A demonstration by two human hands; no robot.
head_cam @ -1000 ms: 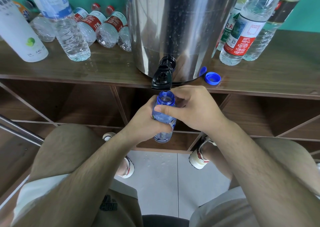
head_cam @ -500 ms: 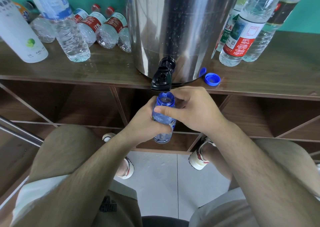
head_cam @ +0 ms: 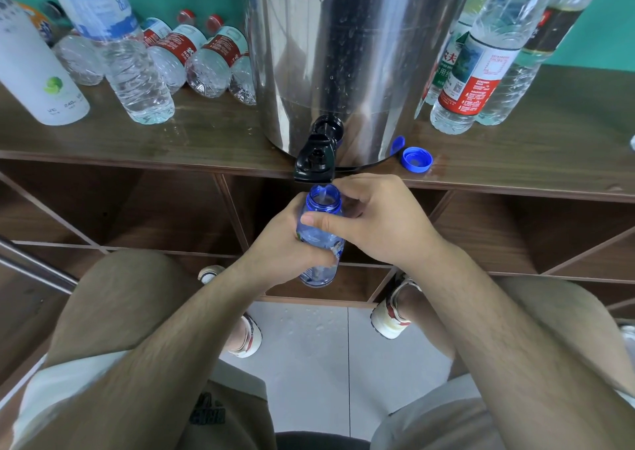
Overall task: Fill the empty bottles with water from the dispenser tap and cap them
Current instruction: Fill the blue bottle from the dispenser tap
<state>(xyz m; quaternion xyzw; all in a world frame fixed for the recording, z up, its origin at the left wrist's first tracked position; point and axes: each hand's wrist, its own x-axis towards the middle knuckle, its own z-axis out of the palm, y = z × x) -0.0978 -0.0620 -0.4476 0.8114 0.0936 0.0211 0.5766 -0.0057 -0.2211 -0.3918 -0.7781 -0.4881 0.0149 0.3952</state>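
The blue bottle [head_cam: 318,238] sits between both hands, just under the black tap [head_cam: 316,157] of the steel dispenser [head_cam: 343,54]. The left hand [head_cam: 278,243] grips its body from the left. The right hand [head_cam: 374,219] holds it higher, thumb laid across the shoulder and fingers curled behind the neck. The bottle stands near upright, its long axis vertical, with the open mouth pointing up at the spout and the base hanging below the left hand. A thin stream seems to fall into the mouth. The mouth looks narrow, so a small drift of either hand could send water down the outside onto the fingers and the tiles [head_cam: 309,326], which already show drops. Overfilling is the other risk, as the hands hide most of the level. The blue cap [head_cam: 416,160] lies beyond the right hand, to its right.
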